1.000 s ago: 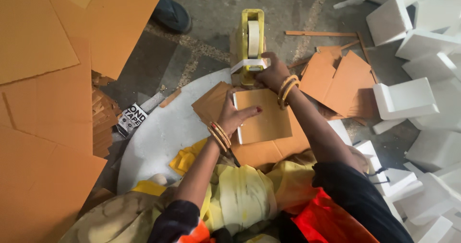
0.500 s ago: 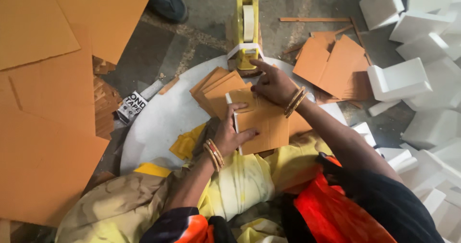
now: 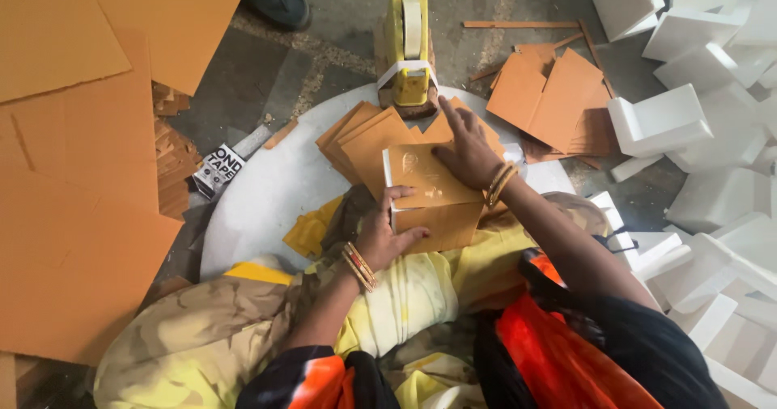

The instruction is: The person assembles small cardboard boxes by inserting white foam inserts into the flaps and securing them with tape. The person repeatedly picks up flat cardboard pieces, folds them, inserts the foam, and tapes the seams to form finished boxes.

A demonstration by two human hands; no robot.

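Small cardboard box (image 3: 433,194) sits on lap edge, over near rim of round white board (image 3: 267,199). Left hand (image 3: 384,235) grips box's left side, thumb on top, fingers curled on front face. Right hand (image 3: 465,150) lies flat, open, pressing box's top far corner. White foam insert possibly inside, edge barely visible. Yellow tape dispenser (image 3: 409,45) stands just beyond right fingertips. Loose cardboard sheets (image 3: 360,138) under box.

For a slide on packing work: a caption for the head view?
Both hands, left hand and right hand, press a cardboard-wrapped block before a yellow tape dispenser.
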